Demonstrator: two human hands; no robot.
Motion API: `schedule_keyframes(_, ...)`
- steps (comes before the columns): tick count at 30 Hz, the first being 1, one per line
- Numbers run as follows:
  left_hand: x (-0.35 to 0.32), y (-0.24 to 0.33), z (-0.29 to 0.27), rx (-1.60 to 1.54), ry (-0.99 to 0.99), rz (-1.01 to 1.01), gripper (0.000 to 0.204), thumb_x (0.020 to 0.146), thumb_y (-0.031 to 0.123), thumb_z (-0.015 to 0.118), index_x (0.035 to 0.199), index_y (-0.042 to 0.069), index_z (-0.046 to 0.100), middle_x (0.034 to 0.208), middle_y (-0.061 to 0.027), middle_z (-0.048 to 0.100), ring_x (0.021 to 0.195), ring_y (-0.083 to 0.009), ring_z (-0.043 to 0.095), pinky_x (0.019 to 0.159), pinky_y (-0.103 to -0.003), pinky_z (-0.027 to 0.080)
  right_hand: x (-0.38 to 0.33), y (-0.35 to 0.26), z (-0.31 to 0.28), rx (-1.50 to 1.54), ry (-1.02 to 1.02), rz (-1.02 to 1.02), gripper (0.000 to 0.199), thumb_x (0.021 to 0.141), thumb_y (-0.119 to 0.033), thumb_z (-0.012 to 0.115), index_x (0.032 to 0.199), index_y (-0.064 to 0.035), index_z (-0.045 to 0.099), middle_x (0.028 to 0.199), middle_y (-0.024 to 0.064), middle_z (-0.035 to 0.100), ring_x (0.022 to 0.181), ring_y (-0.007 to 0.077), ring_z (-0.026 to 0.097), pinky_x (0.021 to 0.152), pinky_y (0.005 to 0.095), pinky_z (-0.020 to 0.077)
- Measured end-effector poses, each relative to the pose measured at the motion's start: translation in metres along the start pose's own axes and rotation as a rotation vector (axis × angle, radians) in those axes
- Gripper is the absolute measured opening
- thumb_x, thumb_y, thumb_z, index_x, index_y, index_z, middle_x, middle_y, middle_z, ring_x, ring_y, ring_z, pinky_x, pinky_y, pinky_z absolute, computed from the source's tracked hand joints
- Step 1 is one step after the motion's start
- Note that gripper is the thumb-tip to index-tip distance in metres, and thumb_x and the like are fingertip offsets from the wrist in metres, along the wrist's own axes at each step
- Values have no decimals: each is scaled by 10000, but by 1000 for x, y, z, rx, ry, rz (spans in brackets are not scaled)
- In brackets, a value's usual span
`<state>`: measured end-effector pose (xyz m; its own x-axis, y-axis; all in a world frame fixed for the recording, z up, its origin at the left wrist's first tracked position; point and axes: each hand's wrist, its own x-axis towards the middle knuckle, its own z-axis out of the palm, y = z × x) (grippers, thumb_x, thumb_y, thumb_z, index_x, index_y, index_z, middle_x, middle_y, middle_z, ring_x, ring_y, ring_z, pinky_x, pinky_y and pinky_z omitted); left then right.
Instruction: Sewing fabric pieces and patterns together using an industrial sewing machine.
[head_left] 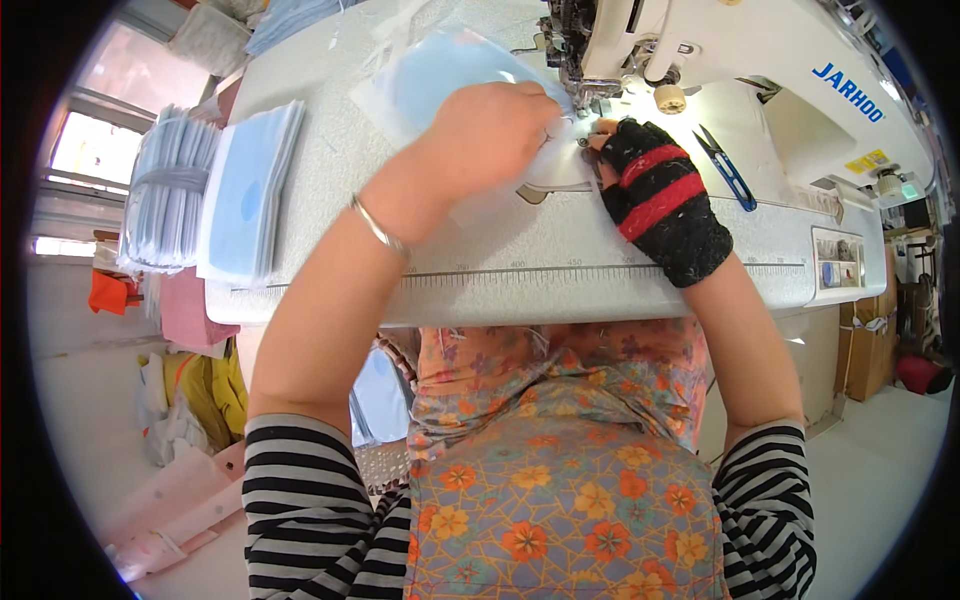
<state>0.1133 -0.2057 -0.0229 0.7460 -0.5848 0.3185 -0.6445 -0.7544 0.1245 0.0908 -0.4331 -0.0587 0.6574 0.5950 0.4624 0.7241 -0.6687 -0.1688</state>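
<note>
My left hand (500, 130), with a silver bangle at the wrist, is closed on the edge of a light-blue piece with a sheer whitish border (440, 75); the piece is blurred and lies on the sewing machine's table beyond the hand. Close beside it, my right hand (660, 195) wears a black fingerless glove with red stripes. Its fingers are bent together near the needle area of the sewing machine (640, 50). What those fingertips pinch, if anything, is hidden. Blue-handled thread snips (730, 172) lie to the right of the glove.
Left on the table (450, 300) stand a tied bundle of pale-blue pieces (170, 190) and a looser stack (250, 190). A ruler strip runs along the front edge. A small compartment tray (838, 262) sits at the right corner. More blue pieces (378, 400) show below the table.
</note>
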Motion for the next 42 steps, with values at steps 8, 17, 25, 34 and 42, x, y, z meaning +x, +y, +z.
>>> schedule_keyframes(8, -16, 31, -4, 85, -21, 26, 151, 825, 183, 647, 933, 79, 670, 984, -79, 611, 954, -276, 622, 729, -385, 544, 0, -2, 3, 144, 70, -103, 374, 765, 13, 605, 1131, -54, 639, 1210, 145, 604, 1110, 335, 575, 968, 410, 474)
schedule_keyframes(17, -32, 31, 23, 15, 94, 44, 411, 847, 251, 637, 1198, 53, 561, 1352, -163, 535, 1282, -334, 483, 1059, -537, 377, -10, -2, -3, 113, -1, -123, 388, 761, 47, 591, 1134, -51, 630, 1172, 149, 614, 1101, 340, 583, 949, 420, 490)
schedule_keyframes(25, -31, 29, 17, -3, 101, 47, 409, 847, 262, 632, 1195, 53, 577, 1325, -153, 561, 1257, -331, 513, 1033, -545, 404, -6, -11, -10, 106, -53, -84, 372, 782, 31, 578, 1145, -41, 615, 1179, 163, 612, 1100, 349, 583, 951, 432, 486)
schedule_keyframes(34, -24, 16, 22, -21, 147, 74, 389, 846, 254, 627, 1177, 51, 600, 1296, -147, 576, 1199, -318, 544, 1019, -512, 418, -7, -17, -10, 87, -25, -67, 357, 830, -87, 625, 1175, -3, 594, 1200, 188, 598, 1103, 364, 572, 965, 440, 467)
schedule_keyframes(42, -21, 1, 21, -141, 114, 196, 321, 892, 170, 580, 1191, 58, 617, 1269, -99, 609, 1203, -280, 550, 1025, -481, 417, -2, -19, -8, 44, -50, -47, 390, 831, -150, 639, 1185, 7, 589, 1233, 187, 587, 1127, 367, 555, 997, 453, 436)
